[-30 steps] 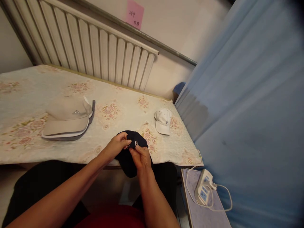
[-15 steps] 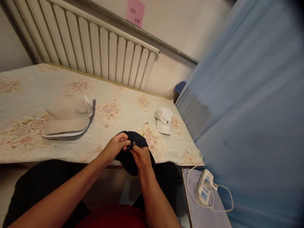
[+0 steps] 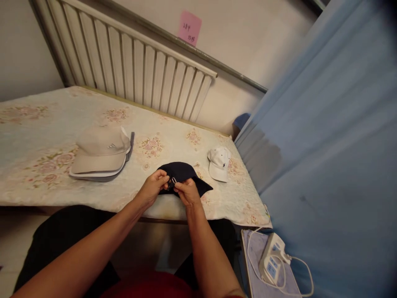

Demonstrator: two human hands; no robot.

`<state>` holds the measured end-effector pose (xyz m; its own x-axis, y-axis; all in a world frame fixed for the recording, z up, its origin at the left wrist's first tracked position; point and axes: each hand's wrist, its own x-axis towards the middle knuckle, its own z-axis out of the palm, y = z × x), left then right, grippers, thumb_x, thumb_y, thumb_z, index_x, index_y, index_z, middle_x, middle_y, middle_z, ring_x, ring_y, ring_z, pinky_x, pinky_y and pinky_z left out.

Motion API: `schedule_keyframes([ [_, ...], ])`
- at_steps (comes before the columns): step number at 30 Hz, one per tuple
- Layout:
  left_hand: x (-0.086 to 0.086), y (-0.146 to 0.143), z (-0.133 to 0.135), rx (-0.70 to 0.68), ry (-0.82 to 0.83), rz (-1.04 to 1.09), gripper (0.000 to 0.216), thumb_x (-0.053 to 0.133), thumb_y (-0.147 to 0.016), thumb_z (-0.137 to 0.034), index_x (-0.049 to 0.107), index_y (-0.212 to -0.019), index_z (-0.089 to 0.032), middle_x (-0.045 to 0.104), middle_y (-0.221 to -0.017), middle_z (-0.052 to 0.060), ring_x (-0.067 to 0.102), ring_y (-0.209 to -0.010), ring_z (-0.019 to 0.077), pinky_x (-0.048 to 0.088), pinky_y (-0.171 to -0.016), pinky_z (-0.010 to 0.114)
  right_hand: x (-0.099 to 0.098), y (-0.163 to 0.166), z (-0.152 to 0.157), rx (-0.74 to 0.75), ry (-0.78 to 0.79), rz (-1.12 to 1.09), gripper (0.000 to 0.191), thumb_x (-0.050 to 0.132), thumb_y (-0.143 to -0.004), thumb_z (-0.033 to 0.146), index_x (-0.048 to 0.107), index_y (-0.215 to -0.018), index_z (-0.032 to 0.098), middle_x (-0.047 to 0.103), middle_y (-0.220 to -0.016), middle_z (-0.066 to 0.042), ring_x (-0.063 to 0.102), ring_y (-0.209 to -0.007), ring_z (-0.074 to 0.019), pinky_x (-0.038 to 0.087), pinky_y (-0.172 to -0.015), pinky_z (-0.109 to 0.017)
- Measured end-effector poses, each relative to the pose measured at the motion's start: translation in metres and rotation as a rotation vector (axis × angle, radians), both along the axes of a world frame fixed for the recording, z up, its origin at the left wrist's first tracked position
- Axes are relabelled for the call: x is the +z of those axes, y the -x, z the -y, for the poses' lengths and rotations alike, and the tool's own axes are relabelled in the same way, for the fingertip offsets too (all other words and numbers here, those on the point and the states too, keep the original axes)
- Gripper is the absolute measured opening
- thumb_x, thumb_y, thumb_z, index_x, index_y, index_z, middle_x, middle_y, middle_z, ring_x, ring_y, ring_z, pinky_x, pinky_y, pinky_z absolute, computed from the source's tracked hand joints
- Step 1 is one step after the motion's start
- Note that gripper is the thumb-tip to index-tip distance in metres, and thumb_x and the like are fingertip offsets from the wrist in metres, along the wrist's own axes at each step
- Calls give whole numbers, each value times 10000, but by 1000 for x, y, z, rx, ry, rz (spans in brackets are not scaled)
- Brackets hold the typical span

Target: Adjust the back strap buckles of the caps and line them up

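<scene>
A dark baseball cap (image 3: pixel 180 169) rests at the front edge of the bed, its brim pointing to the right. At the cap's back opening, my left hand (image 3: pixel 152 185) pinches one side of the strap. My right hand (image 3: pixel 187 192) pinches the other side, close to a small metal buckle (image 3: pixel 174 180). The two strap ends are close together between my fingertips; whether they are joined I cannot tell. To the left lies a stack of caps with a beige cap (image 3: pixel 102 147) on top. A white cap (image 3: pixel 219 161) sits to the right.
The floral bed cover (image 3: pixel 167 138) runs beneath the caps. Behind it stands a white radiator (image 3: pixel 139 70), below a pink note (image 3: pixel 190 28). A blue curtain (image 3: pixel 335 136) hangs at right. On a low side table (image 3: pixel 252 285) lies a white power strip (image 3: pixel 273 258) with a looped cable.
The dark cap has turned and risen onto the bed, so its brim now points right rather than down. Both hands keep pinching at its strap. The view has shifted slightly.
</scene>
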<state>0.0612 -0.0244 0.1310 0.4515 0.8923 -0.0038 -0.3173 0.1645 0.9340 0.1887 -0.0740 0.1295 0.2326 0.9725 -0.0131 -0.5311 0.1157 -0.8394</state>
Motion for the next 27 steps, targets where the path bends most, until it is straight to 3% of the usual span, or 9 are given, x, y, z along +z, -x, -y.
schedule_keyframes([
  [4, -14, 5, 3, -29, 20, -36, 200, 652, -740, -316, 505, -773, -185, 525, -536, -73, 471, -501, 71, 335, -539, 198, -19, 2, -1, -8, 30, -22, 293, 740, -552, 166, 652, -831, 165, 651, -668, 36, 512, -541, -71, 369, -462, -156],
  [15, -22, 11, 8, -60, 23, -59, 198, 655, -708, -314, 523, -691, -168, 533, -583, -50, 473, -553, 88, 353, -584, 229, -36, 4, -3, -33, 81, -25, 265, 748, -554, 158, 653, -799, 187, 599, -614, 57, 469, -484, -48, 346, -429, -151],
  [20, -21, 13, 10, -95, -74, -177, 174, 611, -717, -293, 508, -640, -174, 503, -556, -61, 431, -529, 89, 311, -550, 233, -41, 4, -1, -66, 75, 13, 205, 751, -559, 148, 623, -717, 178, 578, -570, 63, 476, -467, -50, 391, -451, -167],
  [27, -16, 10, 10, -46, -137, -368, 180, 565, -707, -312, 468, -617, -190, 466, -510, -70, 404, -507, 97, 285, -524, 237, -44, 4, -2, -49, 70, 45, 232, 737, -566, 134, 654, -780, 170, 615, -606, 48, 506, -476, -57, 430, -464, -175],
])
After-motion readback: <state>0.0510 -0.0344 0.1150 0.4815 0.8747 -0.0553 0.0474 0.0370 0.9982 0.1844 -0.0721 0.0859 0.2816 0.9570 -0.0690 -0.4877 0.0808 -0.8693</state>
